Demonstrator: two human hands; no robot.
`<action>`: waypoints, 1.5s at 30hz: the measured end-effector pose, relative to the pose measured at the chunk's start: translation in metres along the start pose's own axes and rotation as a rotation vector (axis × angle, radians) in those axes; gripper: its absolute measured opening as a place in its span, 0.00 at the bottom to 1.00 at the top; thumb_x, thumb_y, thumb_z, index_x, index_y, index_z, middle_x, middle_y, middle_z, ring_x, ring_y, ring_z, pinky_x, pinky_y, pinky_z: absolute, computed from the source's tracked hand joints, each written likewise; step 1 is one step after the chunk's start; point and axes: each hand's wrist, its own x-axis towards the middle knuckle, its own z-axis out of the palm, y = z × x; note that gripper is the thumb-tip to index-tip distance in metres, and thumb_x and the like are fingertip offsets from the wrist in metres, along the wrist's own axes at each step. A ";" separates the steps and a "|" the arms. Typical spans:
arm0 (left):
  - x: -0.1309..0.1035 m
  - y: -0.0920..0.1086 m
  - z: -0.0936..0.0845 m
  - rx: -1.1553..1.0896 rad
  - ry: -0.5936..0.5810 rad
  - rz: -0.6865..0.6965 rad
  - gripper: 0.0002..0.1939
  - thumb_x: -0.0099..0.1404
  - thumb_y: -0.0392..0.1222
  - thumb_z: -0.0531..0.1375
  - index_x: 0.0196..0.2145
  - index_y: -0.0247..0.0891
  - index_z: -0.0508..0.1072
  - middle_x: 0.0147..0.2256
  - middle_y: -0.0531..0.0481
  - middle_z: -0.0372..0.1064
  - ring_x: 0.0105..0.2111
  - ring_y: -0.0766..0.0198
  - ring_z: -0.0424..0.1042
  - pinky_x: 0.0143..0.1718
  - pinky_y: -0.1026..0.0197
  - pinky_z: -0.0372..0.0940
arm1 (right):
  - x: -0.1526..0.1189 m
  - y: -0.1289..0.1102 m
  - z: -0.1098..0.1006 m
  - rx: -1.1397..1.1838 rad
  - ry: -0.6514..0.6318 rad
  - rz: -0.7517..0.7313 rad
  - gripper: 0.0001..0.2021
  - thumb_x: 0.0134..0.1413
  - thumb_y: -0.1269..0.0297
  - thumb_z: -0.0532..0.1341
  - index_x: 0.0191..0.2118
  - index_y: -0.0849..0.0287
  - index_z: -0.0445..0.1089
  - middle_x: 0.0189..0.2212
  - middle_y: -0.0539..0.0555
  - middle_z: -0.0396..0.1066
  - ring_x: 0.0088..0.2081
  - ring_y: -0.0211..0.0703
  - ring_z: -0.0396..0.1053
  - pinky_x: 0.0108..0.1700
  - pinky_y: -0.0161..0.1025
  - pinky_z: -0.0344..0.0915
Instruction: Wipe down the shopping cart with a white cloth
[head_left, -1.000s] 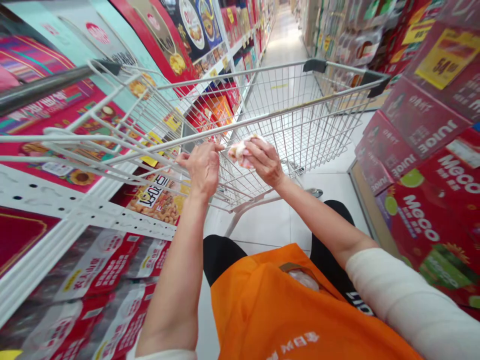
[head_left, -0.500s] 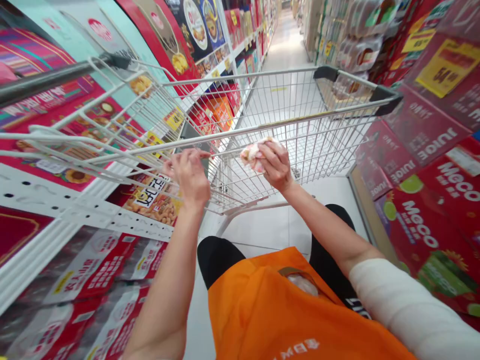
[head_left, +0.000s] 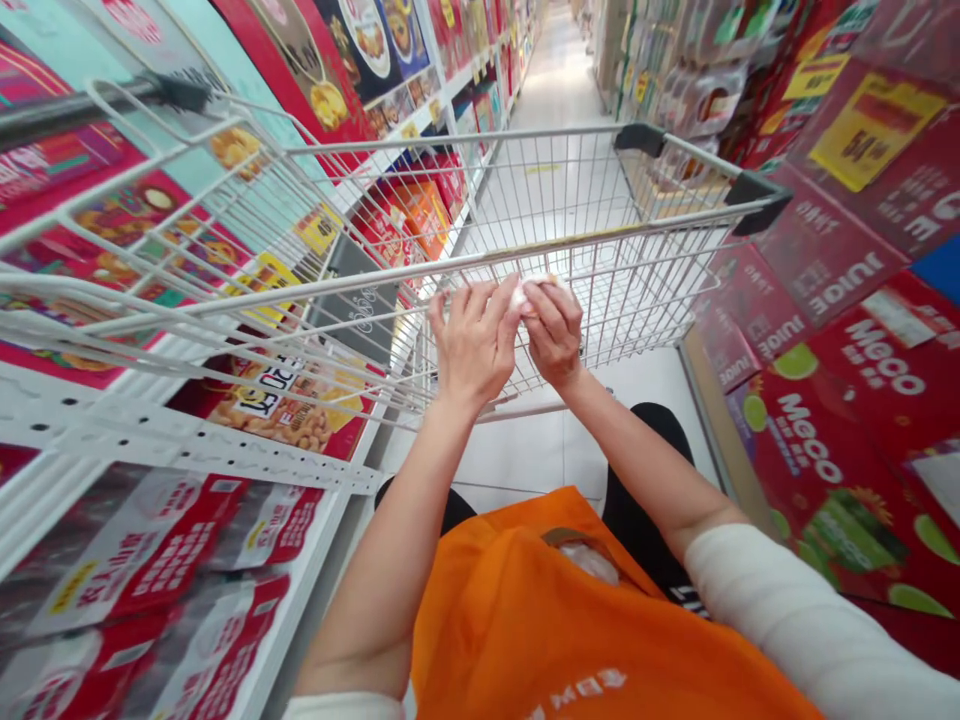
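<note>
A crumpled whitish cloth (head_left: 553, 284) with pinkish patches is bunched in my right hand (head_left: 553, 330), whose fingers curl round it at the near side of the wire shopping cart (head_left: 480, 262). Just left of it is my left hand (head_left: 476, 335), thumb and index fingertips meeting the cloth's left edge while the other fingers are spread. Both hands are in front of the cart's near top rail, palms turned away from me. Part of the cloth is hidden behind my fingers.
Shelves (head_left: 247, 455) with packaged goods and yellow price tags run along the left. Stacked red drink boxes (head_left: 825, 440) line the right. A tiled aisle (head_left: 559, 80) stretches ahead beyond the cart. My knees are below the cart's near side.
My left hand has moved right, from beside the rail to the cloth. The cloth is more bunched up in my right hand. The view has shifted slightly.
</note>
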 end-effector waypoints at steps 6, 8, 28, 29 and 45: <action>0.010 0.002 0.005 -0.024 -0.016 -0.084 0.34 0.75 0.54 0.31 0.52 0.46 0.74 0.45 0.46 0.73 0.51 0.55 0.66 0.62 0.44 0.44 | -0.027 0.022 -0.024 0.032 -0.160 -0.155 0.11 0.70 0.64 0.52 0.44 0.53 0.73 0.51 0.52 0.78 0.60 0.39 0.70 0.66 0.48 0.66; 0.013 0.003 0.006 -0.029 -0.016 -0.103 0.34 0.75 0.55 0.31 0.51 0.46 0.74 0.45 0.46 0.73 0.51 0.55 0.65 0.62 0.44 0.44 | -0.015 0.027 -0.029 0.041 -0.192 -0.129 0.12 0.70 0.62 0.52 0.46 0.52 0.73 0.54 0.51 0.76 0.61 0.39 0.68 0.67 0.50 0.64; 0.028 0.069 0.043 -0.117 0.141 -0.044 0.24 0.74 0.52 0.45 0.59 0.45 0.72 0.61 0.42 0.62 0.63 0.50 0.53 0.67 0.42 0.42 | 0.004 0.084 -0.063 -0.112 0.027 0.143 0.16 0.71 0.58 0.48 0.47 0.51 0.73 0.53 0.53 0.75 0.62 0.43 0.67 0.68 0.52 0.63; 0.031 0.071 0.047 -0.115 0.114 -0.035 0.24 0.74 0.51 0.46 0.59 0.46 0.71 0.62 0.42 0.62 0.63 0.49 0.53 0.67 0.41 0.42 | -0.004 0.085 -0.063 -0.105 0.017 0.141 0.16 0.71 0.59 0.49 0.45 0.52 0.74 0.52 0.53 0.76 0.61 0.43 0.68 0.67 0.50 0.65; 0.043 0.098 0.077 -0.043 0.095 -0.197 0.22 0.73 0.52 0.49 0.58 0.47 0.73 0.63 0.37 0.57 0.67 0.39 0.48 0.66 0.26 0.33 | -0.018 0.112 -0.084 -0.133 -0.046 0.149 0.17 0.71 0.60 0.47 0.44 0.52 0.74 0.49 0.54 0.77 0.57 0.43 0.71 0.63 0.49 0.70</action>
